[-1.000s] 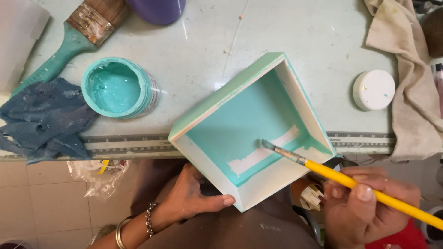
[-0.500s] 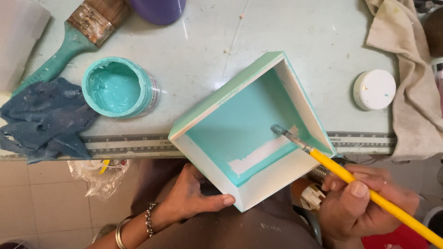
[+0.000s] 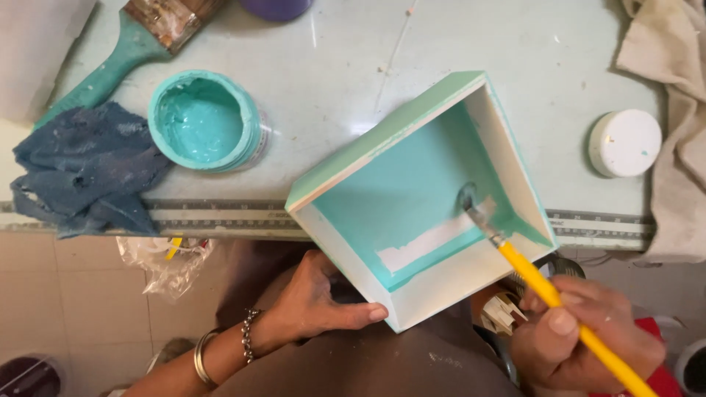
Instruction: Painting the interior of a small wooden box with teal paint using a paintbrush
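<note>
Wooden box (image 3: 419, 198): open-topped, square, lying tilted at the near edge of the pale table (image 3: 331, 59), its lower corner overhanging the edge. Floor largely turquoise; one white unpainted strip remains near the lower wall. Inner walls partly white.

Left hand (image 3: 316, 301): under the box's lower left corner, fingers spread flat along the outer wall and touching it, thumb tucked below; it steadies rather than clasps. Bracelets on the wrist. Position unchanged from the earlier frames.

Right hand (image 3: 581, 338): closed around the yellow-handled brush (image 3: 544, 290), pinched between thumb and fingers.

Brush tip: now on the box floor at the right end of the white strip, further up and right than half a second ago, and well beyond its place a second ago.

Open paint pot (image 3: 204, 121): turquoise, on the table left of the box, apart from it.

Blue rag (image 3: 88, 169): beside the pot, at the table edge.

Wide brush (image 3: 125, 51): turquoise handle, above the rag.

White lid (image 3: 625, 143): right of the box.

Beige cloth (image 3: 669, 110): far right.
</note>
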